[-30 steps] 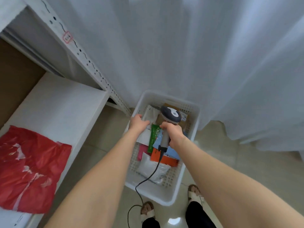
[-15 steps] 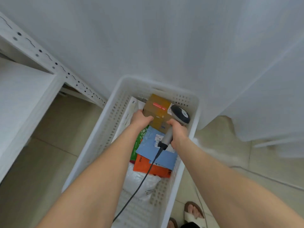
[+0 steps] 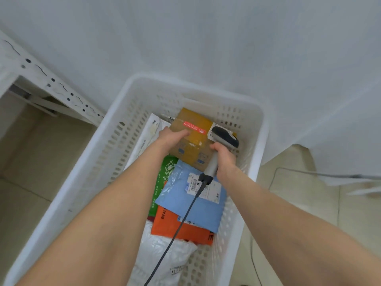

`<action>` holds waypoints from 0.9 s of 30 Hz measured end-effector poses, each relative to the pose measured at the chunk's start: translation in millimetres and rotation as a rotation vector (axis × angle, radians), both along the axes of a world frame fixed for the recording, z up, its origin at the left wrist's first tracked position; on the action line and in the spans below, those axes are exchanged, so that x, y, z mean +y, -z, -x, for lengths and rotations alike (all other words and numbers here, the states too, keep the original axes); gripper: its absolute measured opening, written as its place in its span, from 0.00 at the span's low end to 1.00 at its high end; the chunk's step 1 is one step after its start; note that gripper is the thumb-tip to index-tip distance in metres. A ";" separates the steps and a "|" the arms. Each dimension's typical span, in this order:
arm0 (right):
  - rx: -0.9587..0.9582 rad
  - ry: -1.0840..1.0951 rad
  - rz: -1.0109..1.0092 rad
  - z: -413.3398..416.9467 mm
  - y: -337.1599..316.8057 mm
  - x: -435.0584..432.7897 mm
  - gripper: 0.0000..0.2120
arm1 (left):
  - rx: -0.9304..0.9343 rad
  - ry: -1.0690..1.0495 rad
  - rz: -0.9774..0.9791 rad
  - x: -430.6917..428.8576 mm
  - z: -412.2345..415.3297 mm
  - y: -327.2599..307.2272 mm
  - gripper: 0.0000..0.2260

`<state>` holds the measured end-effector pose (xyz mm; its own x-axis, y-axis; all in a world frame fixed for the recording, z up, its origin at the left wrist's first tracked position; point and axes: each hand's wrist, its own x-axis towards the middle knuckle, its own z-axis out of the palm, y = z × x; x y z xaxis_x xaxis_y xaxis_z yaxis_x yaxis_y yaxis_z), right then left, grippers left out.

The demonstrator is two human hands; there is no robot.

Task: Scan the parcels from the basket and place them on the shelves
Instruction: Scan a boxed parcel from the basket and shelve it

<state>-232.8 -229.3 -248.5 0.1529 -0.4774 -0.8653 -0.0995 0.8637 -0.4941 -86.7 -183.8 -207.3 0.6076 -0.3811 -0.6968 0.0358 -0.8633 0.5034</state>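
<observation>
Cable (image 3: 179, 226): dark, running from the near end of the basket (image 3: 191, 85) up over the parcels to the butt of the scanner.
Near end: a white bubble mailer (image 3: 165, 256) lies lowest; an orange parcel (image 3: 175, 226) sits just beyond it, overlapping its far edge.
Middle: a blue mailer (image 3: 208, 211) rests label-up on the orange parcel; a green packet (image 3: 165, 174) shows from under its left edge.
Left wall: a white envelope (image 3: 148, 137) leans along it, beside the left forearm.
Right hand (image 3: 223, 156): fingers curled tight round the scanner's handle, close to the basket's right wall, with little room on that side.
Scanner (image 3: 224, 138): grey with a dark head, over the right edge of the box and aimed toward the far-right corner.
Left hand (image 3: 173, 137): fingers stretched flat across the top of the cardboard box, near its left edge; the thumb is hidden.
Cardboard box (image 3: 193, 151): at the far end of the basket on top of other parcels, red label up, with a strip of open room between it and the far wall.
Beyond: a perforated shelf upright (image 3: 51, 83) stands off the far-left corner, and a white curtain (image 3: 206, 38) hangs just behind the far rim.
</observation>
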 end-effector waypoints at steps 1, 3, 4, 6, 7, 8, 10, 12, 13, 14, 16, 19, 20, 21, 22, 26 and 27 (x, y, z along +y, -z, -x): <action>0.001 0.005 0.010 0.6 1.2 0.8 0.33 | 0.005 -0.009 0.013 3.3 -2.6 -0.7 0.47; -0.001 0.018 0.013 1.2 -3.0 4.5 0.28 | -0.013 -0.071 0.056 11.4 -5.6 -13.2 0.41; -0.006 0.033 0.018 1.4 -10.5 7.2 0.25 | -0.030 -0.116 0.084 16.1 -5.6 -24.9 0.36; -0.002 0.036 0.026 -0.3 -36.9 14.0 0.20 | -0.070 -0.176 0.113 25.5 -8.2 -48.2 0.31; -0.002 0.029 0.032 -2.4 -55.5 18.4 0.18 | -0.109 -0.193 0.125 30.8 -10.0 -63.0 0.29; -0.007 0.023 0.042 -5.1 -76.3 22.8 0.16 | -0.139 -0.214 0.136 37.0 -12.6 -78.7 0.27; -0.010 0.031 0.060 -9.9 -118.6 30.5 0.12 | -0.192 -0.247 0.135 52.1 -15.0 -120.6 0.24; -0.013 0.021 0.074 -15.4 -159.2 37.3 0.11 | -0.243 -0.287 0.141 67.2 -18.7 -163.7 0.23; -0.011 0.020 0.086 -17.6 -177.3 39.1 0.11 | -0.271 -0.303 0.143 72.7 -19.6 -187.0 0.22; -0.019 0.011 0.089 -20.0 -200.5 41.7 0.11 | -0.293 -0.317 0.151 79.7 -22.9 -213.3 0.20; -0.047 0.002 0.101 -22.9 -251.8 49.2 0.13 | -0.306 -0.314 0.154 95.0 -25.0 -268.5 0.19; -0.076 -0.025 0.098 -26.6 -333.4 60.5 0.16 | -0.325 -0.306 0.138 117.2 -27.3 -347.8 0.25; -0.084 -0.039 0.094 -27.6 -360.3 64.8 0.17 | -0.327 -0.326 0.141 124.9 -27.4 -372.6 0.26; -0.083 -0.051 0.097 -28.7 -386.5 69.2 0.18 | -0.330 -0.350 0.152 132.5 -26.3 -398.1 0.25; -0.085 -0.060 0.098 -29.3 -413.1 74.5 0.20 | -0.341 -0.380 0.169 139.7 -24.6 -422.9 0.23; -0.123 -0.111 0.093 -27.2 -501.6 94.8 0.20 | -0.385 -0.462 0.267 168.2 -14.7 -517.8 0.19; -0.152 -0.120 0.090 -25.1 -521.6 99.7 0.18 | -0.391 -0.475 0.288 175.3 -11.5 -539.4 0.19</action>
<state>-207.7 -129.7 273.1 0.3393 -0.5223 -0.7823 -0.1174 0.8017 -0.5862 -75.2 -8.6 332.1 0.9417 -0.1476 -0.3022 0.1467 -0.6283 0.7640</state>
